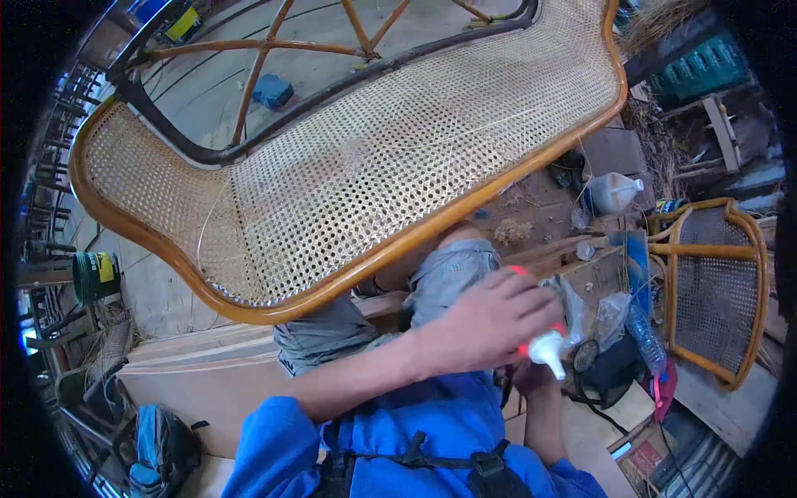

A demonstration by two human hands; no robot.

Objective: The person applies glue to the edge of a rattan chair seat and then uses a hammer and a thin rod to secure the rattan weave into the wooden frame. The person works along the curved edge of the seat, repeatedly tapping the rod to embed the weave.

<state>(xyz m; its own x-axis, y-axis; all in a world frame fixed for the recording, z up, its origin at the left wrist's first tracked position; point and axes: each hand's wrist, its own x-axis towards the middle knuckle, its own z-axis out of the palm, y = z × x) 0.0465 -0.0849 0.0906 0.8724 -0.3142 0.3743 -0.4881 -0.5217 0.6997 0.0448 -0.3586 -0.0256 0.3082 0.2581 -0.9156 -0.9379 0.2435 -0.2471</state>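
I see the white squeeze bottle with its orange collar at my right side, low in view, and my left hand is wrapped over it. My right hand sits just beneath, mostly hidden, so I cannot tell its grip. The cane-woven chair seat rests across my knees above.

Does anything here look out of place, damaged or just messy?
One loose cane strand curls off the woven cane seat near its bend, unlike the tidy weave around it. Shavings and scraps litter the wooden bench beyond. The left hand grips a white squeeze bottle with an orange cap; no spill shows.
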